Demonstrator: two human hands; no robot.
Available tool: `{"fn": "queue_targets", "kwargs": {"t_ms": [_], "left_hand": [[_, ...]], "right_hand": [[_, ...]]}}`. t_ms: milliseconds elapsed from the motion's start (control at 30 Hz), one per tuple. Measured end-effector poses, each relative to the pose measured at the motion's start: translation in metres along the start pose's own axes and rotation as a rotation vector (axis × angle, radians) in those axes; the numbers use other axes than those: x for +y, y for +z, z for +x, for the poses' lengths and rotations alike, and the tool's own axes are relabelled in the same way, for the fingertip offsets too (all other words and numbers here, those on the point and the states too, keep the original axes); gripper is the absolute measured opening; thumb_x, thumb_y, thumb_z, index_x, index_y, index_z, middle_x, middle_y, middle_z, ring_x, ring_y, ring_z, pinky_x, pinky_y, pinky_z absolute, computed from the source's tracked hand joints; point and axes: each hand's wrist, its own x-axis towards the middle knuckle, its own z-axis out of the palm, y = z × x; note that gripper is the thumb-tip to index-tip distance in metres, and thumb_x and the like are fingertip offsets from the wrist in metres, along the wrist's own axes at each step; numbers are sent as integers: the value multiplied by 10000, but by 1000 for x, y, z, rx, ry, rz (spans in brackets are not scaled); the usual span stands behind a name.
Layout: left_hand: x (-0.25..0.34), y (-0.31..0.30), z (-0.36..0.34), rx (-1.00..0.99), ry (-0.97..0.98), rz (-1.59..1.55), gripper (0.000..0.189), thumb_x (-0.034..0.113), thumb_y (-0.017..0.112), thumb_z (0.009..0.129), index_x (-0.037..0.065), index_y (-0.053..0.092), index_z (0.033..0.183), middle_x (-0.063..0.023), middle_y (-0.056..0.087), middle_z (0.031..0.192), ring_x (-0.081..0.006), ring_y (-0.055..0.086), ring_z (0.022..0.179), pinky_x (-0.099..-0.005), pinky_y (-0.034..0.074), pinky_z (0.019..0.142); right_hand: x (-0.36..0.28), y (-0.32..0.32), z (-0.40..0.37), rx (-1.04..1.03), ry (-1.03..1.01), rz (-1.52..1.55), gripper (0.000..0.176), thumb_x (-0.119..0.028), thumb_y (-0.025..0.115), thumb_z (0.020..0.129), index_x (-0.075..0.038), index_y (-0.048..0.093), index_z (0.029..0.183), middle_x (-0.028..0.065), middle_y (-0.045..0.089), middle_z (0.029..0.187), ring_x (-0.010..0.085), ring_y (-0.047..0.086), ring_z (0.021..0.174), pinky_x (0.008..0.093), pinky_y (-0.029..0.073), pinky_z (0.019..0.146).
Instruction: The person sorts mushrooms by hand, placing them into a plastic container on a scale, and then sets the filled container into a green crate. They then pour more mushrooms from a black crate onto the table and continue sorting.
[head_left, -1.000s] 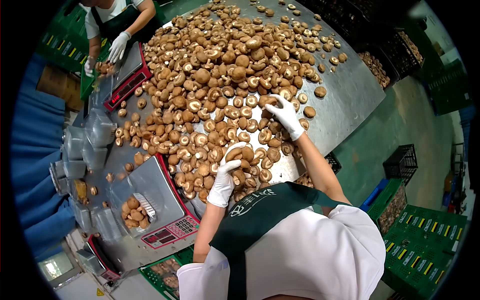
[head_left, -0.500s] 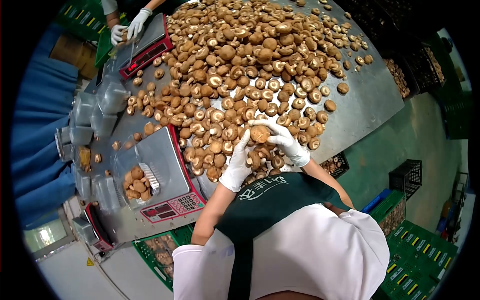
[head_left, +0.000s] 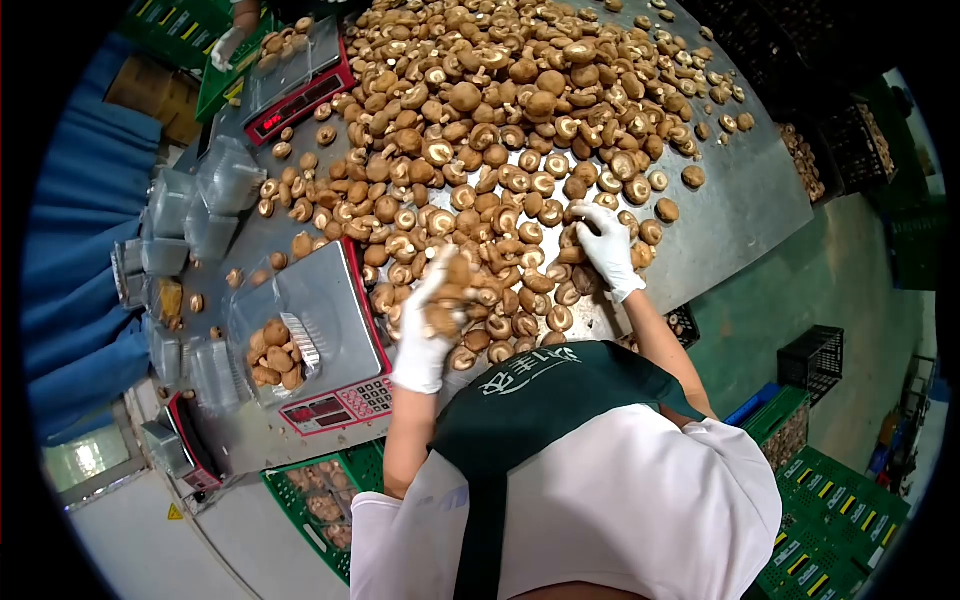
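The left hand (head_left: pixel 424 335) grips several mushrooms (head_left: pixel 455 277) by the pile (head_left: pixel 480 115) on the counter (head_left: pixel 725 210) — a crowded hold that could spill one — while the right hand (head_left: pixel 605 245) curls at another mushroom (head_left: pixel 571 241), grip unclear.

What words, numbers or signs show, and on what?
None reads clearly.
Dark green cloth apron: white slanted characters, unclear.
Far red-edged metal scale: red digits, blurred.
Near red-edged metal scale: display and keys, too small.
Yellow triangular wall sign: too small.
Green plastic crates: labels too small.
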Motion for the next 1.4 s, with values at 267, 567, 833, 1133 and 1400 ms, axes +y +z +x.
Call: {"fn": "queue_targets", "kwargs": {"t_ms": [267, 567, 833, 1133, 1400], "left_hand": [[107, -115, -83, 1066, 1306, 950, 464, 26, 536, 851, 33, 448, 1306, -127, 521, 1197, -197, 603, 862, -275, 508, 717], [104, -187, -101, 1144, 709, 1669, 448, 335, 560, 877, 129, 526, 1274, -213, 419, 1342, -367, 448, 1192, -422, 358, 996], [79, -101, -70, 944, 1136, 1409, 307, 103, 659, 806, 29, 617, 1101, -144, 577, 1160, -281, 544, 1084, -350, 423, 943], [-27, -66, 35, 371, 323, 1979, 532, 322, 649, 747, 191, 520, 1246, -148, 465, 1151, -325, 536, 1004, -464, 434, 810], [-28, -40, 80, 519, 431, 1955, 682, 289, 703, 698, 62, 425, 1278, -152, 321, 1397, -335, 544, 1020, -448, 489, 780]], "right_hand": [[-60, 7, 0, -138, -64, 153, 293, -177, 713, 754, -65, 657, 1018, 120, 646, 1000, 251, 609, 951, 322, 486, 827], [-72, 67, -4, -424, -323, -198, 404, -253, 675, 756, -105, 594, 1124, 92, 629, 985, 285, 555, 872, 388, 466, 773], [-61, 29, 14, -412, 662, 1151, 312, -159, 628, 809, -50, 620, 1101, 55, 626, 1047, 129, 614, 837, 233, 485, 735], [-103, 60, -38, -698, -570, -246, 265, -93, 554, 795, -112, 627, 1049, 74, 599, 1166, 237, 647, 778, 317, 535, 634], [-69, 60, 4, -451, -362, -538, 360, -168, 618, 757, -158, 579, 1115, 75, 575, 1182, 256, 647, 718, 355, 519, 565]]}}
